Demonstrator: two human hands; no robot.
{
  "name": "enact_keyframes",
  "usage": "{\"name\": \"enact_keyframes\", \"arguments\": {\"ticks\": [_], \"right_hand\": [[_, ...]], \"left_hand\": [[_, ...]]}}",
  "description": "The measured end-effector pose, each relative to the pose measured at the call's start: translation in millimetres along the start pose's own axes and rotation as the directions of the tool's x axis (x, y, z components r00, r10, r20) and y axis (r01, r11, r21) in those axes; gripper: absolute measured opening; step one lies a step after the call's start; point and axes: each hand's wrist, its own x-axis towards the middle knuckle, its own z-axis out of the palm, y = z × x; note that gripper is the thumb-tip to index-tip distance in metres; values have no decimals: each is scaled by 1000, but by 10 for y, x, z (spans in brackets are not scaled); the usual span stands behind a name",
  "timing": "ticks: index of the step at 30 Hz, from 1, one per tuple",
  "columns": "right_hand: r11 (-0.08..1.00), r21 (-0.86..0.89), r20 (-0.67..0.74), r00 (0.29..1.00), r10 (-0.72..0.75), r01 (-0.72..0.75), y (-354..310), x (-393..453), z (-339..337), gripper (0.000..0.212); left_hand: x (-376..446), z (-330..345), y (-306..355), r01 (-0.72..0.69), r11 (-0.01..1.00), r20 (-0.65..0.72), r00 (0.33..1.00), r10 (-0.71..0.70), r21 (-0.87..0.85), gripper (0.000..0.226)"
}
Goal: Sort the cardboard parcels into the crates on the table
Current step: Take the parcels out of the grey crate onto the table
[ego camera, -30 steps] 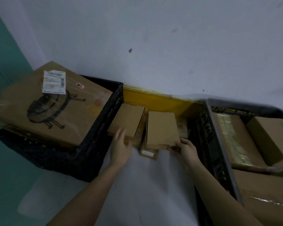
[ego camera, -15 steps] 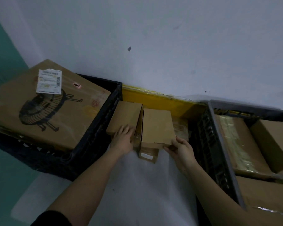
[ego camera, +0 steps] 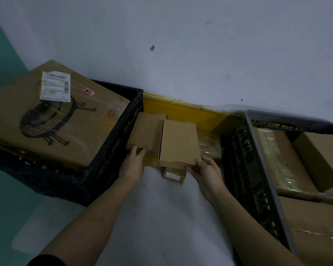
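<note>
Hands (ego camera: 132,166) (ego camera: 206,170) each gripping flat parcel (ego camera: 145,131) (ego camera: 179,143); black crate (ego camera: 123,131) holds fan box (ego camera: 52,120).

Two bare forearms reach in from the bottom edge, each ending in a bare hand: the left hand (ego camera: 132,166) and the right hand (ego camera: 206,170). Neither wrist nor any finger carries a watch, band, ring or glove. A dark, near-black sleeve (ego camera: 46,261) edge shows at the left upper arm, low in the picture; the right arm is uncovered as far as it shows.
</note>
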Motion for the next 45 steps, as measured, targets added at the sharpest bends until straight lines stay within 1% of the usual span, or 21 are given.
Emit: {"name": "enact_keyframes", "arguments": {"ticks": [2, 4, 6, 8, 11, 15, 17, 21, 22, 24, 26, 28, 30, 32, 34, 35, 38, 40, 42, 43, 45], "right_hand": [[1000, -6, -4, 1000, 5, -5, 15, -19, 16, 31], [1000, -12, 0, 1000, 9, -9, 11, -46, 54, 30], [1000, -11, 13, 1000, 13, -13, 5, -80, 106, 29], [1000, -4, 27, 1000, 13, -13, 8, -126, 158, 26], [1000, -15, 34, 999, -2, 2, 1, -184, 233, 26], [1000, -16, 36, 999, -18, 19, -48, -164, 232, 28], [1000, -14, 35, 999, -19, 19, -72, -123, 200, 28], [1000, -5, 25, 999, -21, 21, -81, -19, 169, 30], [1000, -5, 23, 1000, -20, 20, -71, 2, 171, 30], [1000, -5, 26, 1000, -17, 17, -46, 36, 198, 28], [1000, 2, 37, 999, -9, 9, -38, 62, 265, 28], [1000, 11, 52, 999, -5, 5, -43, 100, 354, 25], [1000, 17, 65, 998, -18, 17, -42, 139, 455, 21], [999, 21, 66, 997, -34, 32, -23, 188, 562, 23], [999, 11, 70, 997, -42, 42, 12, 254, 676, 27], [999, 2, 75, 996, -42, 42, 31, 291, 736, 29], [997, -55, 60, 997, -40, 44, 93, 441, 904, 31], [985, -159, 32, 997, -64, 68, 163, 554, 994, 32], [915, -382, -4, 990, -142, 130, 247, 662, 1060, 36], [870, -468, 1, 985, -173, 153, 284, 705, 1094, 42], [827, -537, 30, 983, -181, 168, 352, 777, 1168, 53]], "left_hand": [[49, -32, -10, 8, 1000, 57, 998, -8, 10, 69], [90, -85, -20, 6, 1000, 123, 992, -3, -21, 74], [57, -120, -33, -17, 997, 167, 986, 30, -74, 74], [-33, -123, -55, -45, 996, 203, 977, 58, -71, 70], [-103, -96, -108, -95, 995, 210, 973, 98, -21, 64], [-16, -105, -122, -128, 992, 176, 976, 127, -6, 66], [87, -138, -71, -117, 993, 184, 976, 116, -6, 70], [316, -244, 86, -4, 1000, 265, 964, 6, -10, 76], [340, -274, 131, 6, 1000, 286, 958, -8, 8, 77], [329, -340, 213, -31, 998, 301, 954, 13, 54, 78], [269, -448, 243, -116, 987, 223, 971, 89, 113, 76], [208, -616, 206, -194, 960, 69, 981, 184, 204, 68], [156, -798, 77, -205, 924, -49, 971, 233, 324, 62], [106, -948, -135, -156, 891, -73, 976, 205, 426, 62], [56, -1025, -334, -113, 849, -49, 986, 161, 515, 65], [40, -1035, -390, -106, 838, -43, 987, 152, 534, 67], [46, -1021, -403, -94, 865, -82, 985, 154, 492, 72], [57, -999, -401, -94, 874, -115, 979, 168, 476, 74], [54, -990, -436, -99, 887, -137, 974, 179, 452, 72], [57, -992, -451, -101, 895, -141, 974, 178, 435, 71], [68, -991, -473, -107, 902, -145, 972, 182, 418, 70]]}}
